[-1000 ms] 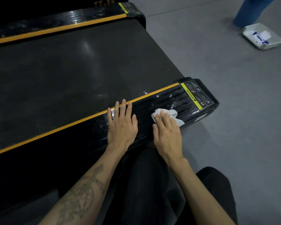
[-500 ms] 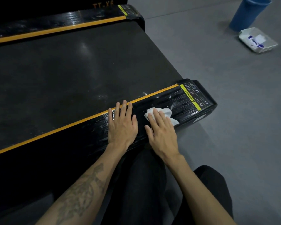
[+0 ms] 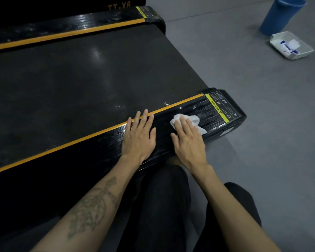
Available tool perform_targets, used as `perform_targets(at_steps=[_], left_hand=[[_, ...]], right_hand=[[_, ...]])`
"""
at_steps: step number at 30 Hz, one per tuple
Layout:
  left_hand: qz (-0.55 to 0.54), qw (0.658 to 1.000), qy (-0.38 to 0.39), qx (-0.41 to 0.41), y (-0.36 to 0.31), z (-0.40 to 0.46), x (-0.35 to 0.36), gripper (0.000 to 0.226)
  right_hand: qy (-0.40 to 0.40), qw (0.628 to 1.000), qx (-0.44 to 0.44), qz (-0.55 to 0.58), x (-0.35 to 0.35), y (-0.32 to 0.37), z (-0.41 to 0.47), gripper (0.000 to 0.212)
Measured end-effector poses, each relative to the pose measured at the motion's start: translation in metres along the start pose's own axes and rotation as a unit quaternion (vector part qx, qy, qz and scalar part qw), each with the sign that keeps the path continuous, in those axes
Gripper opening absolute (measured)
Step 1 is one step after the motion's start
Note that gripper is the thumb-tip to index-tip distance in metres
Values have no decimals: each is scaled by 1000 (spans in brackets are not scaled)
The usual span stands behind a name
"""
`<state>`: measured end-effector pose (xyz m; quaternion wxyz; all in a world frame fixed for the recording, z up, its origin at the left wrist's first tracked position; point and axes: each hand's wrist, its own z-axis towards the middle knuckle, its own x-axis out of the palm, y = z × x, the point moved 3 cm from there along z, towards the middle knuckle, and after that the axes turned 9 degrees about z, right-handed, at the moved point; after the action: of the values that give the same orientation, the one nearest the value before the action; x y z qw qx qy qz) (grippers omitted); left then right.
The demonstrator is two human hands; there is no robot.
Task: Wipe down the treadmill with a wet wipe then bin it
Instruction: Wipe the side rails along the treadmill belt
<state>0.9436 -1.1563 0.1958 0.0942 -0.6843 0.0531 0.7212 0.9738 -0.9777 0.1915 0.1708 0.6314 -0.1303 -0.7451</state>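
A black treadmill with orange-edged side rails fills the left of the view. On its near side rail lies a white wet wipe, close to the yellow warning label at the rail's end. My right hand presses flat on the wipe with straight fingers. My left hand rests flat on the same rail just left of it, fingertips reaching the orange stripe. A blue bin stands on the floor at the top right.
A white pack of wipes lies on the grey floor beside the blue bin. My dark-trousered knees are below the rail at the bottom middle. Grey floor stretches to the right of the treadmill.
My right hand has slid the wipe a little leftward along the rail, away from the warning label. The left hand has stayed put.
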Motion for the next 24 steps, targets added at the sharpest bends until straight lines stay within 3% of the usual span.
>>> perform_targets(at_steps=[7, 12, 18, 24], left_hand=[[-1, 999, 0, -43, -1, 3, -2, 64], [6, 999, 3, -41, -1, 3, -1, 63], [-2, 999, 5, -33, 0, 3, 0, 61], [-8, 999, -3, -35, 1, 2, -1, 60]], right_hand=[[28, 999, -30, 10, 7, 12, 10, 62], [7, 1000, 24, 1, 6, 8, -1, 62], [42, 999, -32, -3, 11, 17, 12, 62], [-15, 1000, 9, 0, 12, 22, -5, 58]])
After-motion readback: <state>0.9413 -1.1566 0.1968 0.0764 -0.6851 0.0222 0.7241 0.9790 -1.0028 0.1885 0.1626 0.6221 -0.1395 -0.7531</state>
